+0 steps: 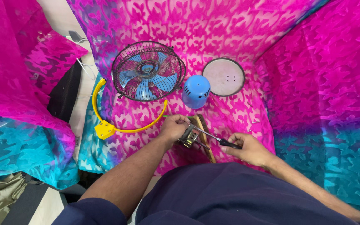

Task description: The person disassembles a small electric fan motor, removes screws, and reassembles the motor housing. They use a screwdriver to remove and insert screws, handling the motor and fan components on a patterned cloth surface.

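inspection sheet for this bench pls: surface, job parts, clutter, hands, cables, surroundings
Surface: pink patterned cloth covers the work area and rises behind and at both sides, turning teal at the right.
Job's things: small metal motor part and black-handled screwdriver, tip at the part.
Clutter: blue-bladed fan in black wire cage, blue motor cover, round base plate, yellow curved bracket, wooden brush under the part.
Grippers: left hand grips the motor part; right hand grips the screwdriver handle.
Cables: thin white wire at the left edge.
Surroundings: olive cloth on the floor, lower left.
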